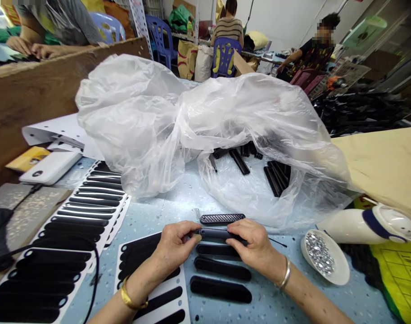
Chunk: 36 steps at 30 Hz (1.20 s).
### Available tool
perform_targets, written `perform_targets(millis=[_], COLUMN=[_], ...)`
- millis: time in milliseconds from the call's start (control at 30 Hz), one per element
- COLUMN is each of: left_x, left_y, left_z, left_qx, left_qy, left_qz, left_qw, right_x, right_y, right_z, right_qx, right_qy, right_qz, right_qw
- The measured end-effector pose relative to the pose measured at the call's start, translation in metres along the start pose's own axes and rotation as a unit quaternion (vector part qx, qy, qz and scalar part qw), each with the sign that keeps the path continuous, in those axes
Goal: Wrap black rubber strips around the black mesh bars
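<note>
My left hand [178, 245] pinches the left end of a long dark strip with a small hole near its end. My right hand [250, 240] grips the right end of the same dark strip [214, 233]. Just beyond it lies a black piece with a perforated, grid-like face [223, 218]. Nearer to me, several rounded black strips [220, 289] lie in a row on the blue speckled table. A thin black rod [277, 243] shows to the right of my right hand; its other end is hidden.
A large clear plastic bag [151, 112] spreads across the back, with black pieces [276, 177] in its opening. White sheets of black stickers [90, 211] lie left. At right are a bowl of shiny bits [340, 270] and a white bottle [347, 223]. Other people sit beyond.
</note>
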<state>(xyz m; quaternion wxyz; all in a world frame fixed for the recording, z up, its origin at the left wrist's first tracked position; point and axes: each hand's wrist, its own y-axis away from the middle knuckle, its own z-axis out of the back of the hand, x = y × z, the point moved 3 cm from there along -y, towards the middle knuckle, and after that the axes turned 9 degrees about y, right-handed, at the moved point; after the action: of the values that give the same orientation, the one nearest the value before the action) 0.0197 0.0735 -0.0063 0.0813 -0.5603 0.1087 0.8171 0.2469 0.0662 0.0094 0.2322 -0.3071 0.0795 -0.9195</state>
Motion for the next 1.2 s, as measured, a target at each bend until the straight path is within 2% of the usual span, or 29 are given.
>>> perform_targets(millis=[233,867,1200], left_x=[-0.0005,-0.0026,-0.0024], left_y=[0.0003,-0.0017,-0.0006], left_z=[-0.0006,-0.002,-0.0026], left_qx=[0.006,-0.001,0.002], left_qy=[-0.002,-0.014,-0.009], left_qz=[0.003,-0.006,-0.006], left_qw=[1.0,1.0,1.0], right_x=[0.0015,-0.0015,0.0022], right_y=[0.0,0.0063,0.0029], right_z=[-0.0026,-0.0015,-0.0009], right_qx=[0.01,-0.027,-0.004], right_qy=[0.008,-0.02,0.007], right_qz=[-0.01,-0.011,-0.009], right_qw=[1.0,0.999,1.0])
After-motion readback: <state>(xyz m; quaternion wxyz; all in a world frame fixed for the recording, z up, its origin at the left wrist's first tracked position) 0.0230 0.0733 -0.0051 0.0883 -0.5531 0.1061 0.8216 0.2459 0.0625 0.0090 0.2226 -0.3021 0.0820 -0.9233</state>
